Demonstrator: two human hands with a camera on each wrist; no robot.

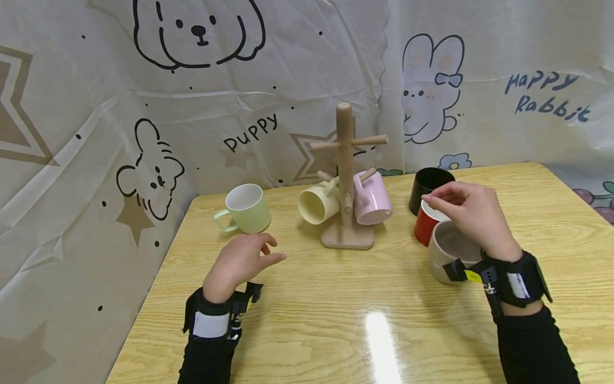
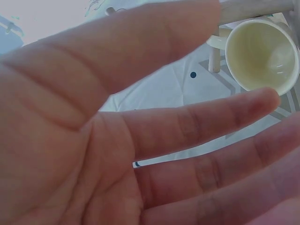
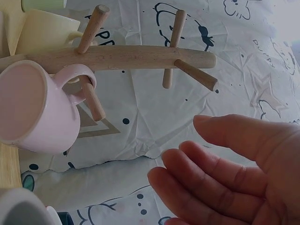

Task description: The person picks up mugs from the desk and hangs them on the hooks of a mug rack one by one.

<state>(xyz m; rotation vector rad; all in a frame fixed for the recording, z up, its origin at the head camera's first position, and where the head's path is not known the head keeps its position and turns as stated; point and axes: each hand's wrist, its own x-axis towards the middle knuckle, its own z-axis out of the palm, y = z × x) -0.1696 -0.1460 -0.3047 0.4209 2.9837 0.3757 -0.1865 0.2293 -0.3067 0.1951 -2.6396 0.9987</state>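
Note:
My left hand (image 1: pixel 241 260) hovers over the table just in front of a pale green mug (image 1: pixel 249 209), its fingers extended and nothing in them. Over at the right, my right hand (image 1: pixel 479 217) is held above a red mug (image 1: pixel 424 224) and a beige mug (image 1: pixel 438 256). Its fingers are loosely bent, with a gap to the thumb in the right wrist view. In the middle stands a wooden mug rack (image 1: pixel 344 176). A pale yellow mug (image 1: pixel 320 201) and a pink mug (image 3: pixel 49 108) hang from its lower pegs by their handles.
Behind the red mug stands a black mug (image 1: pixel 422 184), partly hidden. The wooden table (image 1: pixel 307 330) ends at a printed cloth backdrop (image 1: pixel 307 64) at the back and left. The rack's upper pegs (image 1: pixel 371 141) stick out sideways and hold no mug.

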